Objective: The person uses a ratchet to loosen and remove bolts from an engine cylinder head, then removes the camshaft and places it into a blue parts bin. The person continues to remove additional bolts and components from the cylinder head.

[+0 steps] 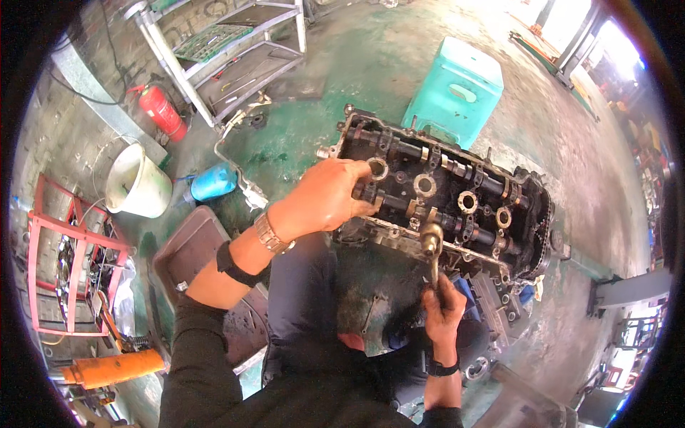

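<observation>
In front of me lies a dark, oily engine cylinder head [403, 175], its two camshafts and several round spark-plug openings exposed. My left hand [321, 196] rests over its left end. The thumb and fingers are apart, touching parts near the lower camshaft, and the fingertips are partly hidden. My right hand [444, 310] is closed around the handle of a ratchet wrench [434, 260]. The wrench points up, its socket end over the near edge of the head.
Beyond the engine stands a turquoise plastic stool [457, 89]. On the left are a grey tray [189, 246], a white bucket [139, 182], a blue bottle [214, 182], a red fire extinguisher [160, 110] and a red metal rack [68, 246]. A metal shelf [246, 43] holds tools.
</observation>
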The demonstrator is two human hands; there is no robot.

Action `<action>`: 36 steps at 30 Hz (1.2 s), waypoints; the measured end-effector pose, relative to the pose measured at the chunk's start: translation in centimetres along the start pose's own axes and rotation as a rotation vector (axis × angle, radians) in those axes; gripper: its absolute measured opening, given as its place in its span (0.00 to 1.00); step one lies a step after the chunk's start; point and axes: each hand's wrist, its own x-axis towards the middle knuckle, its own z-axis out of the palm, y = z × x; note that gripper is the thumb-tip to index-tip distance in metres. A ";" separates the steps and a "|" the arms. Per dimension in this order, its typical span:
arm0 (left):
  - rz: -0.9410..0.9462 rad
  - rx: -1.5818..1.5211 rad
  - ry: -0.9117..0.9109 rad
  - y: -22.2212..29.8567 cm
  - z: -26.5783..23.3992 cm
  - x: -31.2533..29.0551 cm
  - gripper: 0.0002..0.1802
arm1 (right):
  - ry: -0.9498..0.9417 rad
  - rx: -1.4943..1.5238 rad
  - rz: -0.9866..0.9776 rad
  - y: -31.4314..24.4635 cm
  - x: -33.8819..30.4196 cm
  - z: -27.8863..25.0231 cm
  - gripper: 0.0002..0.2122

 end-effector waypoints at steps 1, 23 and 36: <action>0.059 0.103 -0.036 0.1 0.3 0.3 0.22 | 0.009 0.026 -0.010 0.4 -0.4 -0.1 0.15; 0.126 0.560 -0.432 1.8 -0.1 2.3 0.23 | 0.040 0.043 -0.134 0.9 -0.7 -1.3 0.13; -0.067 0.064 -0.412 -0.2 -1.9 3.0 0.30 | -0.087 0.091 0.013 -0.3 -0.2 -0.7 0.13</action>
